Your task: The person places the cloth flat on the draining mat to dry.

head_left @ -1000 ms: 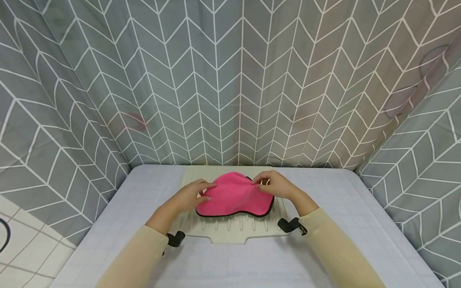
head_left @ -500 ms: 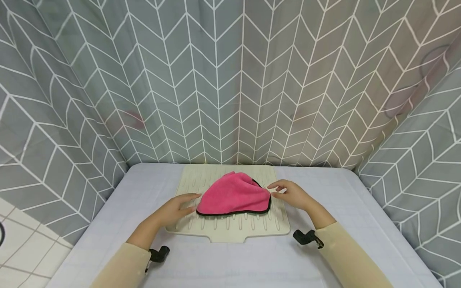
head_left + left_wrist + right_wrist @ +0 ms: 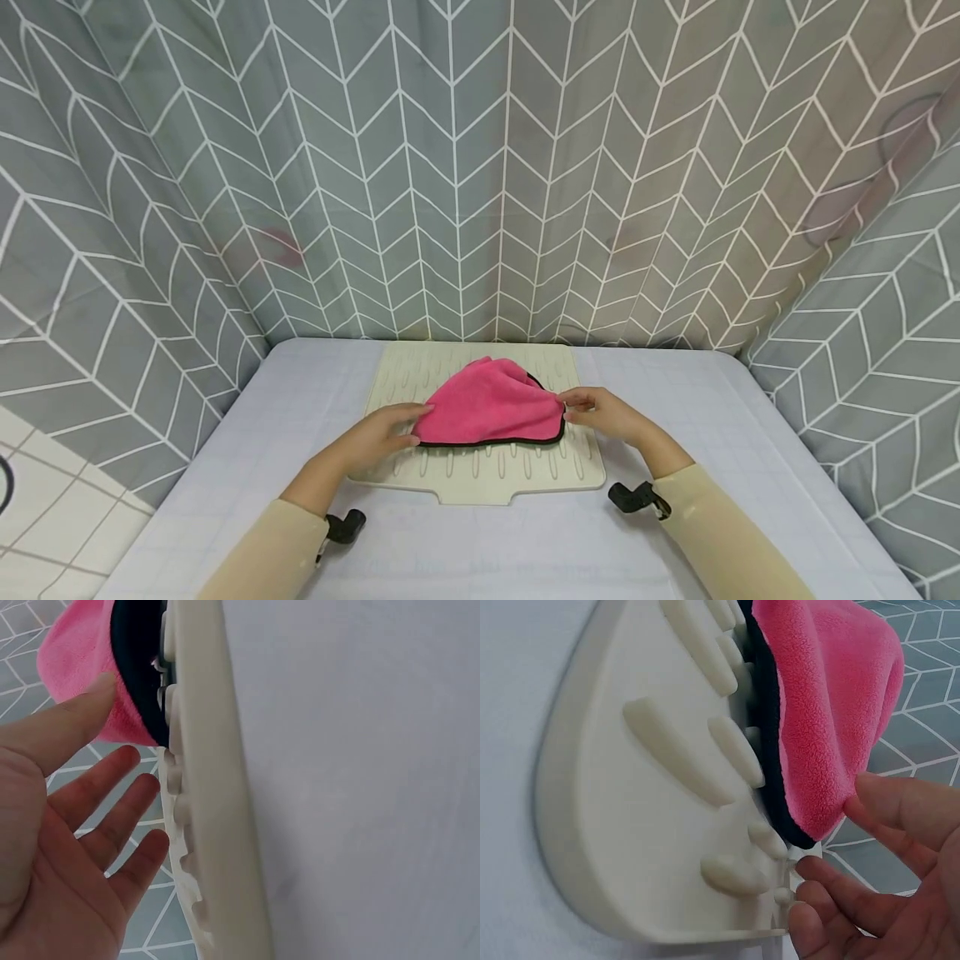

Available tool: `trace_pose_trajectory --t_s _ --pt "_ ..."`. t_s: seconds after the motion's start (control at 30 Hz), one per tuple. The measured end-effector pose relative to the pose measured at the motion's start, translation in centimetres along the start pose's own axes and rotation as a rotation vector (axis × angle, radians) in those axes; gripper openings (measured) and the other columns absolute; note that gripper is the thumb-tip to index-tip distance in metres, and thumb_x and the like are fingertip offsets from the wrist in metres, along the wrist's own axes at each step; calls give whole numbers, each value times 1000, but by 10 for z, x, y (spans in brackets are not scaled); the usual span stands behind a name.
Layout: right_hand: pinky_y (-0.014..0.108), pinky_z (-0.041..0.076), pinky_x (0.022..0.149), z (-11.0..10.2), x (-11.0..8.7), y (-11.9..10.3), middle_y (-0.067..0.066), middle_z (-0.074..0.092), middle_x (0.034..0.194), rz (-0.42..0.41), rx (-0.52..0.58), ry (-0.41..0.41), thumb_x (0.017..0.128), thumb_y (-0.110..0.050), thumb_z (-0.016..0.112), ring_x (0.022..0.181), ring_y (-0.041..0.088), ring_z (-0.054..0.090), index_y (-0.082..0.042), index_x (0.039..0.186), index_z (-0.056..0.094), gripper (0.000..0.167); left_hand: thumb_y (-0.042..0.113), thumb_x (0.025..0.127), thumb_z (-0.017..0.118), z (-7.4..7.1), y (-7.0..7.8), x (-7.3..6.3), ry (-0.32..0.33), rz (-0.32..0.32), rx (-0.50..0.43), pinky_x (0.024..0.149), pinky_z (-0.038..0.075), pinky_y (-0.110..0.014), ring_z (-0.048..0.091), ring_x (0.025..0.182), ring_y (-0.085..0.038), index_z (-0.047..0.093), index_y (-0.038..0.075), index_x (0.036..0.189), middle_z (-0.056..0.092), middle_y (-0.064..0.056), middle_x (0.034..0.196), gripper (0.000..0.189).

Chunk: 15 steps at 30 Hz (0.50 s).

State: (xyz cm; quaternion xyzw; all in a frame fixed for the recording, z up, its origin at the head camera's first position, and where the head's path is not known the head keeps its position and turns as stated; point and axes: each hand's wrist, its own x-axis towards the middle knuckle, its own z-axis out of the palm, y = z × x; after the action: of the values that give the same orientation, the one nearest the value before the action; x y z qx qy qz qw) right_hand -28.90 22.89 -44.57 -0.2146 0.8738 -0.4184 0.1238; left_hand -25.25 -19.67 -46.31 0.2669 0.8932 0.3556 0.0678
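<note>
A pink plush cloth point(image 3: 491, 404) with black edging lies folded and rumpled on a cream ridged mat point(image 3: 472, 483). At its left end is my left hand point(image 3: 386, 429), index fingertip and thumb touching the cloth some way apart. In the left wrist view the thumb point(image 3: 71, 724) overlaps the pink side, and the other visible fingers are spread loosely. My right hand point(image 3: 603, 412) is at the right corner, fingertips against the edge. The right wrist view shows its thumb point(image 3: 900, 799) and index tip right at the cloth point(image 3: 825, 712), the other fingers loosely bent below.
The mat rests on a table point(image 3: 465, 554) under a pale cloth cover. Grey chevron-patterned curtains point(image 3: 480, 183) surround the back and sides. White floor tiles point(image 3: 52, 517) show at lower left. A black camera mount sits on each wrist.
Both hands let go of the cloth's upper part and drew outward, and the cloth sank into a lower folded shape. Since then both hands have come back in to touch its left and right ends.
</note>
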Motion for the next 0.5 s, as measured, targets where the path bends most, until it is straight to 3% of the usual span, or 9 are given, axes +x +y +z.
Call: trace_pose_trajectory --t_s 0.27,0.5 --pt "35 51 88 1 1 4 24 65 120 27 134 -7 96 -9 67 111 32 61 2 132 61 38 12 94 70 3 1 4 -16 -6 16 114 33 -50 41 141 -34 52 13 147 50 -11 149 56" --pt "30 54 73 10 4 7 22 55 117 58 383 25 90 -5 72 84 17 59 4 133 58 46 10 93 71 6 4 8 -6 -39 48 110 39 -49 48 136 -33 54 15 146 55 -11 145 56"
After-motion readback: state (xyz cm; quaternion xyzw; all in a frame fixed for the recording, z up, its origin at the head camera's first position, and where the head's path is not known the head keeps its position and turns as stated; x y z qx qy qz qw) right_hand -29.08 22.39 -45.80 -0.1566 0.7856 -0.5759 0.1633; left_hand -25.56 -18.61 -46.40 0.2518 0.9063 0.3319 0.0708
